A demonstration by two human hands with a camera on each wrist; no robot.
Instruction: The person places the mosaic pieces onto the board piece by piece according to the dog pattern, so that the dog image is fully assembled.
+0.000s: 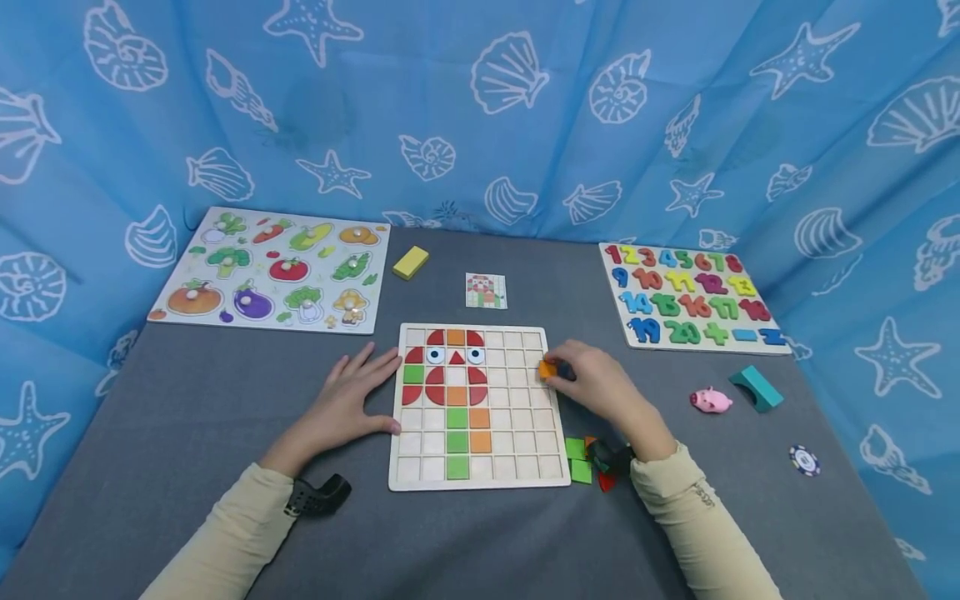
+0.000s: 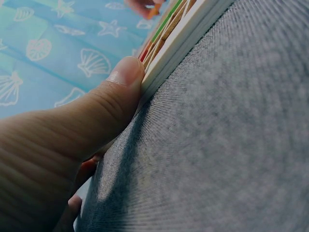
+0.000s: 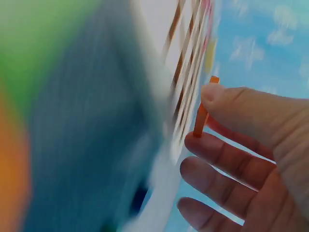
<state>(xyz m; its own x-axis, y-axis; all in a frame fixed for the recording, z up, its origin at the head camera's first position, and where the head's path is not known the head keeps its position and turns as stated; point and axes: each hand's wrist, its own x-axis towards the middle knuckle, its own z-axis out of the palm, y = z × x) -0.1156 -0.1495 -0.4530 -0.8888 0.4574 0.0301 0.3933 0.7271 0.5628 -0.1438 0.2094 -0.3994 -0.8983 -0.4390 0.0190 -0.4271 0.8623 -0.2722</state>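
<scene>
A wooden grid board (image 1: 517, 425) lies flat in the middle of the table, with red, orange, green and eye-printed tiles set in its left and middle cells. My left hand (image 1: 348, 400) rests at the board's left edge, fingers spread; in the left wrist view the thumb (image 2: 111, 92) touches the board's side. Over the board's right edge, my right hand (image 1: 600, 383) pinches an orange tile (image 3: 203, 111) between thumb and fingertips. Below that hand, several loose green tiles (image 1: 581, 472) and a red tile (image 1: 606, 482) lie beside the board, partly hidden by the wrist camera.
Behind the board lie a small pattern card (image 1: 486, 291) and a yellow block (image 1: 410, 262). A vegetable puzzle (image 1: 270, 275) stands back left, a number puzzle (image 1: 693, 296) back right. At right are a pink pig (image 1: 710, 400), a teal arch block (image 1: 757, 388) and a poker chip (image 1: 805, 460).
</scene>
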